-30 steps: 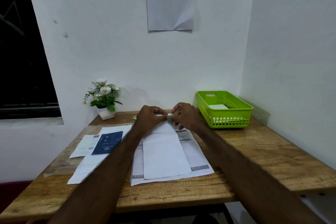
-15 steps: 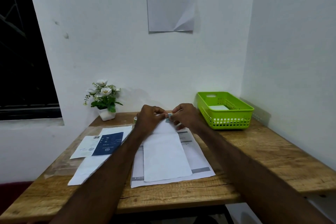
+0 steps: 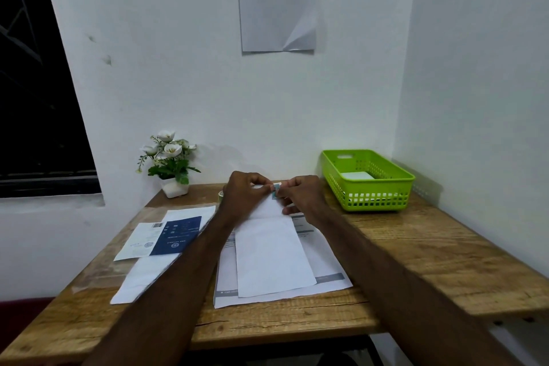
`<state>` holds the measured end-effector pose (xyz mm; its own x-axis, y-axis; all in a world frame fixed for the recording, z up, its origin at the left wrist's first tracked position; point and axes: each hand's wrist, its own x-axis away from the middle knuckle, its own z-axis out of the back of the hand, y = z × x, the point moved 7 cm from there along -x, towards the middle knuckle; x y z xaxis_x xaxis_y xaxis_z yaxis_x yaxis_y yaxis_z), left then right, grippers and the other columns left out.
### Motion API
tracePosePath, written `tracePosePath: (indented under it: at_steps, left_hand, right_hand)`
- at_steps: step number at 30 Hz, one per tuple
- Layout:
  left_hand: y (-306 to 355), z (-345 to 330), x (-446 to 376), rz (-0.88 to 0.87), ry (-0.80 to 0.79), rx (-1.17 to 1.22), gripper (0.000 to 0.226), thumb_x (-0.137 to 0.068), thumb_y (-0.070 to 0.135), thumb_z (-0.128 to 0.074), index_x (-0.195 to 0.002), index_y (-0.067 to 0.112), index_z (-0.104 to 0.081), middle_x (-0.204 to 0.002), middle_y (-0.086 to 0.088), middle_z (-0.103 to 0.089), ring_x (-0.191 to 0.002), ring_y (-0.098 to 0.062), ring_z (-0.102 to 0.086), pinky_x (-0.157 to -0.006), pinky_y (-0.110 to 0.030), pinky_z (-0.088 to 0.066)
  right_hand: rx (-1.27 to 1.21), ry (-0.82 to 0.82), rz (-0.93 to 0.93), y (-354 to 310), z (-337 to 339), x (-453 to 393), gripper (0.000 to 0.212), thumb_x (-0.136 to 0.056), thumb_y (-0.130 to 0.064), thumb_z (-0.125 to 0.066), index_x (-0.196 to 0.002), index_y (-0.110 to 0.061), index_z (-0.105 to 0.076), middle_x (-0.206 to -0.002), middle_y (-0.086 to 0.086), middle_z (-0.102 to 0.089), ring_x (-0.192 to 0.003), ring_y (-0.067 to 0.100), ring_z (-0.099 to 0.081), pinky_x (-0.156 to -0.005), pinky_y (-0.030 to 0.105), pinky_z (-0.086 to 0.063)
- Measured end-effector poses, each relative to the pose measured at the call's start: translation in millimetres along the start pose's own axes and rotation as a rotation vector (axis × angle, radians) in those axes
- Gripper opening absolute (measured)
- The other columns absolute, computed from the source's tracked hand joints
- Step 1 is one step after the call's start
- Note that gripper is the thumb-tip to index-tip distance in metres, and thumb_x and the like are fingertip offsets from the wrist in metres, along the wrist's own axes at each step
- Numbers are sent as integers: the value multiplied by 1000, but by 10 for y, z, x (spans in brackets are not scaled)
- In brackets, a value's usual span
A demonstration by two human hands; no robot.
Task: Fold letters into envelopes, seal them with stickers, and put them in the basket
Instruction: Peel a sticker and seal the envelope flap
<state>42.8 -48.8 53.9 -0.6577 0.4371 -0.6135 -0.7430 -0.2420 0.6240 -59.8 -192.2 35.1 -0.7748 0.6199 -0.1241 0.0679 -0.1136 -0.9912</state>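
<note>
A white envelope (image 3: 271,255) lies lengthwise on a stack of printed letters (image 3: 323,261) in the middle of the wooden table. Both hands meet at its far end. My left hand (image 3: 245,193) pinches something white there; what it is stays hidden by the fingers. My right hand (image 3: 303,194) pinches a small teal sticker (image 3: 276,189) between thumb and forefinger, its other fingers resting on the envelope's flap. The green basket (image 3: 371,202) stands at the back right with a white envelope (image 3: 358,176) inside.
A blue and white leaflet (image 3: 166,236) lies on more white sheets (image 3: 142,276) at the left. A small pot of white flowers (image 3: 170,163) stands at the back left by the wall. A roll of tape (image 3: 221,194) peeks out behind my left wrist. A notice (image 3: 277,0) hangs on the wall.
Both hands stay at the envelope's far end with the sticker between them; they shifted only slightly. The view tilted a little.
</note>
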Motion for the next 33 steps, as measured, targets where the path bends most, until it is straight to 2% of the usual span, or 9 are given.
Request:
tracePosePath:
  at_steps: [5, 13, 16, 18, 23, 25, 27, 33]
  left_hand:
    - [-5, 6, 8, 4, 7, -9, 8, -78, 38, -82, -78, 30, -81, -74, 21, -74, -74, 4, -69, -69, -22, -52]
    - [19, 25, 11, -4, 21, -4, 7, -77, 32, -82, -78, 26, -81, -75, 17, -75, -75, 1, -69, -68, -20, -50]
    - [35, 24, 7, -18, 21, 9, 6, -77, 31, -83, -78, 26, -80, -77, 17, -75, -77, 1, -69, -68, -16, -47]
    - [42, 24, -3, -34, 20, 14, 8, -78, 30, -84, -82, 26, -79, -79, 17, -75, -79, 2, -69, -68, -12, -44]
    - [-6, 19, -27, -36, 6, -3, 28, -78, 36, -84, -104, 30, -80, -85, 13, -76, -82, 3, -69, -72, -11, -48]
    - [-12, 5, -32, -36, -6, -14, 25, -79, 37, -83, -102, 27, -82, -92, 14, -78, -85, 7, -69, -75, -11, -48]
    - [-16, -4, -35, -27, -17, -13, 20, -80, 37, -80, -97, 27, -83, -90, 17, -78, -84, 8, -70, -75, -15, -50]
    - [-1, 2, -33, -20, -12, -34, 15, -81, 37, -81, -89, 25, -84, -81, 18, -77, -78, 7, -69, -66, -14, -46]
  right_hand:
    - [-13, 21, -9, 42, -4, -20, 22, -72, 6, -83, -75, -6, -64, -69, 17, -66, -50, 22, -61, -46, 32, -56]
    - [-31, 46, -13, 54, 0, -28, 29, -71, 4, -86, -90, 0, -66, -71, 17, -67, -46, 19, -59, -45, 34, -56]
    - [-30, 50, -7, 51, -4, -29, 30, -69, 2, -88, -89, -2, -65, -71, 17, -68, -47, 20, -60, -46, 35, -57]
    - [-30, 51, -1, 53, 1, -29, 31, -69, 2, -88, -87, -4, -63, -72, 18, -68, -48, 21, -60, -47, 36, -57]
    - [-33, 60, 7, 67, 6, -47, 33, -69, 5, -87, -85, -7, -60, -70, 17, -67, -46, 21, -59, -46, 37, -57]
    - [-29, 60, 8, 73, -1, -54, 34, -69, 5, -87, -84, -7, -59, -69, 16, -66, -46, 22, -58, -45, 36, -56]
    - [-23, 65, 14, 76, -1, -63, 34, -69, 4, -88, -82, -8, -59, -69, 16, -66, -46, 22, -58, -45, 35, -56]
    - [40, 85, 50, 80, 6, -96, 35, -67, -2, -89, -83, -10, -59, -70, 16, -68, -44, 23, -60, -51, 45, -60]
